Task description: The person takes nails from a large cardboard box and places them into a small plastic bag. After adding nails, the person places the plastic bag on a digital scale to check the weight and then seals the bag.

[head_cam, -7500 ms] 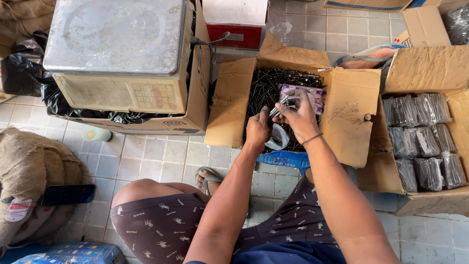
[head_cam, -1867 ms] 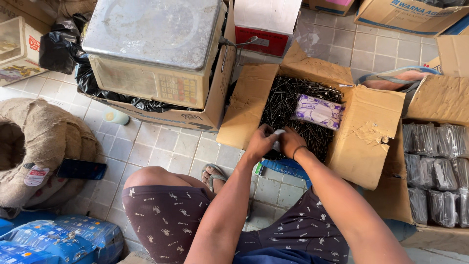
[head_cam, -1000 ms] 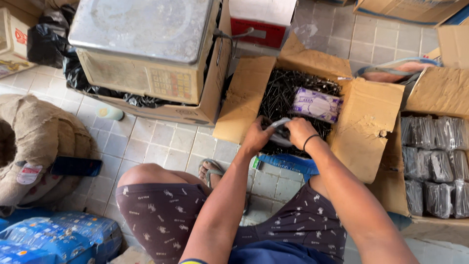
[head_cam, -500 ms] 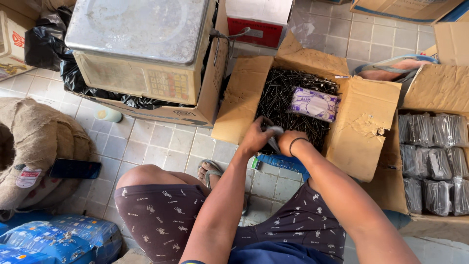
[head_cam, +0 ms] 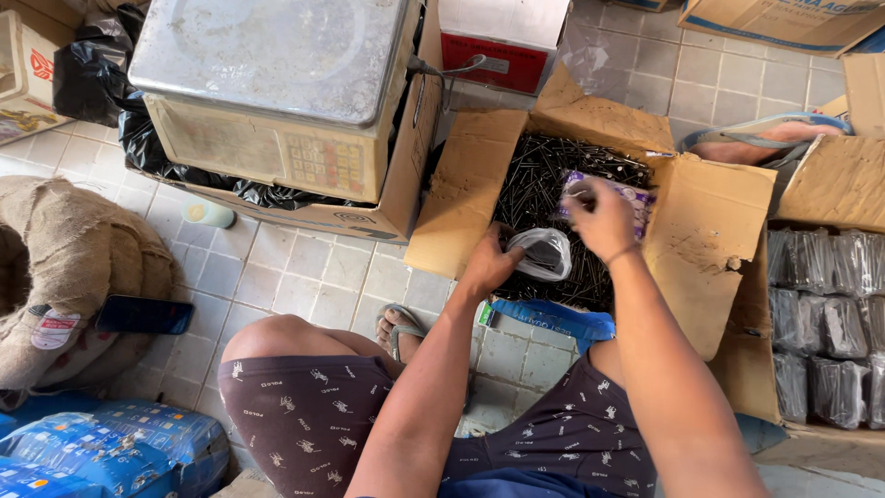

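Left hand [head_cam: 489,266]: closed on the mouth of a small clear plastic bag [head_cam: 546,253]; bag held open at the near edge of the box, about 6 o'clock of the nail heap
Right hand [head_cam: 604,219]: lifted above the heap, fingers bunched downward; blurred, so cannot tell whether any nails are pinched in it
Change: half a second ago sat low beside the left hand at the bag; now risen toward 1 o'clock, over the purple packet [head_cam: 616,194]; bag unmoved in the left grip
Meaning: reads as one more reach into the loose stock for a fresh pinch; filling of the bag judged to be under way, not finished
Nails [head_cam: 539,180]: dark, loose, heaped in the open cardboard box [head_cam: 710,231]; flaps folded outward
Filled bags [head_cam: 820,314]: packed in rows in a second carton at 3 o'clock, well apart from both hands
Scale [head_cam: 277,83]: metal-topped, sitting in a carton at 10 o'clock
Phone [head_cam: 143,314]: dark, lying on burlap sack [head_cam: 64,267] at 9 o'clock
Sandalled foot [head_cam: 765,138]: another person's, at 2 o'clock beyond the box
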